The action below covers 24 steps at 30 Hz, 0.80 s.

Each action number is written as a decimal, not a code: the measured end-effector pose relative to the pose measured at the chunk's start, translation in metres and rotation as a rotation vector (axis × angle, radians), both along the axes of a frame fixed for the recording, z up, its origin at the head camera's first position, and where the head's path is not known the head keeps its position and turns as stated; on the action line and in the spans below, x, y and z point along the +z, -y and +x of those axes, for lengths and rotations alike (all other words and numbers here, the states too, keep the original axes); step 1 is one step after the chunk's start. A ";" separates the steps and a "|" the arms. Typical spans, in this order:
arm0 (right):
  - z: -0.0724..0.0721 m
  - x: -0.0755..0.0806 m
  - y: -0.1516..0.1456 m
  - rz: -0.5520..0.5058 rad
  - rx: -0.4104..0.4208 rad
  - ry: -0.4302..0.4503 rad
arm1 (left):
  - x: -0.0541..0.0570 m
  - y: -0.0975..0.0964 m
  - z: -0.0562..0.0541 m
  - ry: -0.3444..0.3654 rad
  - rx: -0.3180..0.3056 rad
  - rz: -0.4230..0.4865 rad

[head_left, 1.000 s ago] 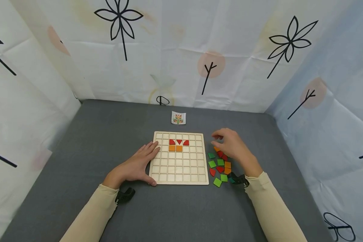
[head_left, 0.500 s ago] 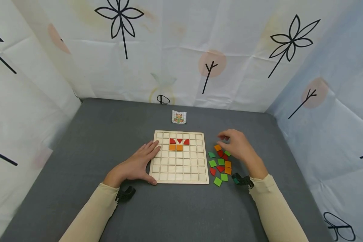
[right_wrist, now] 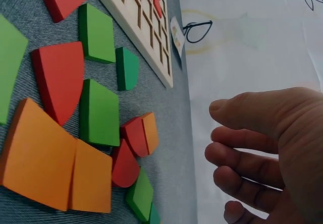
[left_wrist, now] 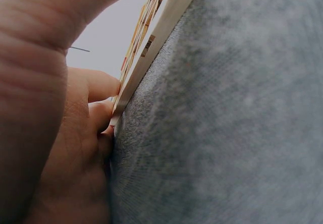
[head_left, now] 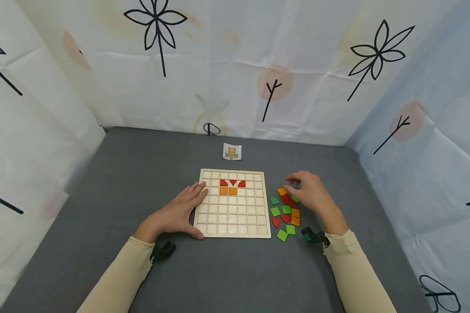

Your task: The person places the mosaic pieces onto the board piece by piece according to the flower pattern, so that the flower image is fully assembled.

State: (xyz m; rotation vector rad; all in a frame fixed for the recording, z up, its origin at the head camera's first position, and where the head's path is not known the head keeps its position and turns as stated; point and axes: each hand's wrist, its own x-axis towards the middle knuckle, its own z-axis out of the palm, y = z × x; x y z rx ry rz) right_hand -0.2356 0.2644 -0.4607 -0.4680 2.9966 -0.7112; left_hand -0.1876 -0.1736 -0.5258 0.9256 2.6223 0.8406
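Note:
A pale wooden grid board [head_left: 240, 214] lies on the grey table. Red shaped tiles [head_left: 241, 184] sit in one of its upper rows, with two orange square tiles [head_left: 223, 191] in the row below. My left hand [head_left: 175, 213] rests along the board's left side, fingers over the edge and thumb at the near corner. In the left wrist view its fingers [left_wrist: 103, 85] touch the board's edge. My right hand [head_left: 310, 191] hovers at the far end of the loose tiles. The right wrist view shows its fingers bent loosely, thumb apart from them, with nothing between.
Right of the board lie several loose wooden tiles: green squares [head_left: 282, 235], red rounded pieces [head_left: 276, 222], orange squares [head_left: 295, 221] and a dark green piece [head_left: 274, 200]. A small pattern card [head_left: 232, 151] lies beyond the board. Printed white curtains [head_left: 219, 78] surround the table.
My right hand has drawn slightly right and toward me, uncovering a green tile among the loose pieces. My left hand stays on the board, and the tiles on the board are unchanged.

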 end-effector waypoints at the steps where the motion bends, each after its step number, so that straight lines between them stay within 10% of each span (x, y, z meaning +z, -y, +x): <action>1: 0.000 -0.002 0.000 0.001 -0.008 -0.002 | 0.000 0.000 0.000 0.000 0.001 -0.001; 24: 0.004 -0.017 0.004 0.070 -0.066 0.030 | 0.001 0.000 0.001 0.001 0.001 0.004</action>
